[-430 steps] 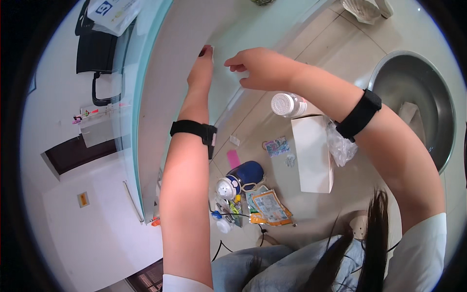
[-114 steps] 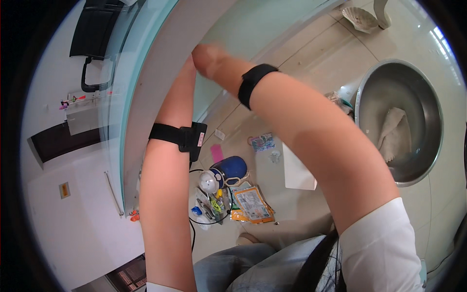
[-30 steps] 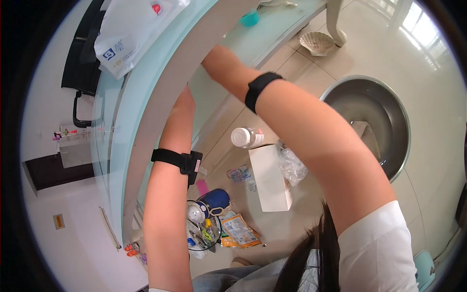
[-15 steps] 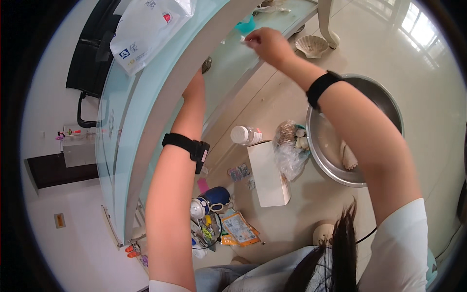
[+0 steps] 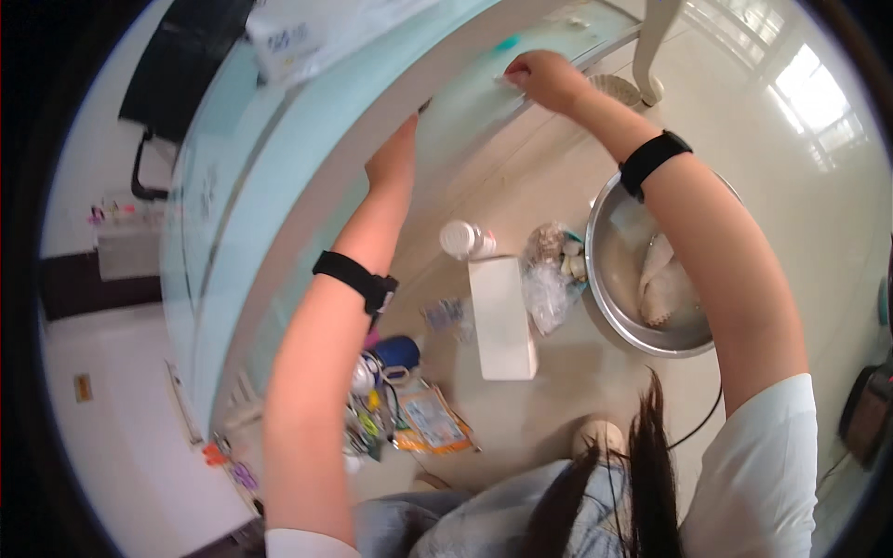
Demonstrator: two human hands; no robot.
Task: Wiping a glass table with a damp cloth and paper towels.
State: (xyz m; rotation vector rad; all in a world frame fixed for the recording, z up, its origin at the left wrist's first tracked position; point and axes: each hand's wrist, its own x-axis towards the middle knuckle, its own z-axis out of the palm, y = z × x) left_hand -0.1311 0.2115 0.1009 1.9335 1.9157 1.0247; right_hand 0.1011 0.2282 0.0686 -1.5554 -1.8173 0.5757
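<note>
My right hand (image 5: 549, 82) is over the lower glass shelf (image 5: 470, 107) of the table, fingers pinched together. A small whitish bit shows at its fingertips, too blurred to name. Just beyond it on the shelf lies a small teal thing (image 5: 507, 43), also smeared. My left hand (image 5: 395, 153) reaches in under the tabletop's curved edge (image 5: 316, 149), which hides its fingers. Close to it, a sliver of a dark thing (image 5: 425, 106) shows past that edge. Both wrists wear black straps.
On the tiled floor stand a metal basin (image 5: 600, 288) holding water and a wet cloth (image 5: 662, 288), a white box (image 5: 502, 316), a white-capped jar (image 5: 460, 239) and a plastic bag (image 5: 549, 293). A scallop-shaped dish (image 5: 616, 88) sits by the table leg (image 5: 656, 56). A blue bottle (image 5: 397, 356) lies lower left.
The view has shifted, so the shelf and both hands appear farther right. My right hand stays pinched near the teal thing. More of the cloth in the basin shows; the dark thing is more hidden.
</note>
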